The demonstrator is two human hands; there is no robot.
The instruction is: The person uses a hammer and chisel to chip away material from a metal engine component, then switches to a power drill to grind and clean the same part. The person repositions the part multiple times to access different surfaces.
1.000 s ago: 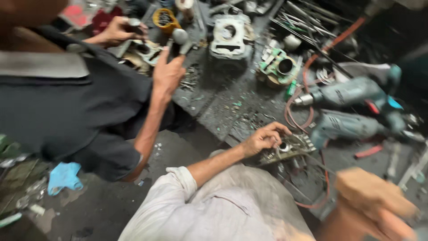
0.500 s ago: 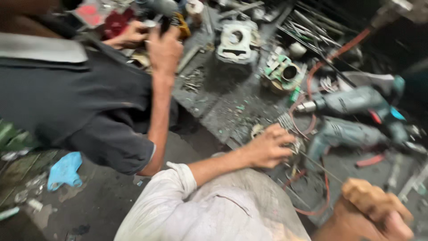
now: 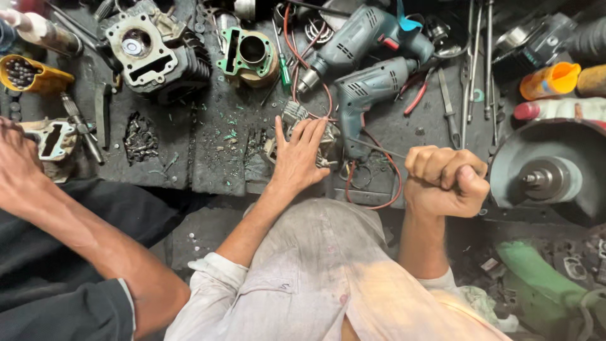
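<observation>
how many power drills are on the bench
2. One drill lies at the top centre, chuck pointing left. The second drill lies just below it, beside the left hand. Clutter could hide more.

left hand (image 3: 297, 158) covers most of a small metal part (image 3: 328, 140) | we cannot tell what it is | grinder wheel (image 3: 549, 170) cut off by right edge

Two grey-green power drills (image 3: 363, 60) lay on the bench beside a green-gasketed cylinder (image 3: 249, 53). Grinder wheel (image 3: 549, 170) sat far right, orange bottle (image 3: 550, 79) above it.
</observation>
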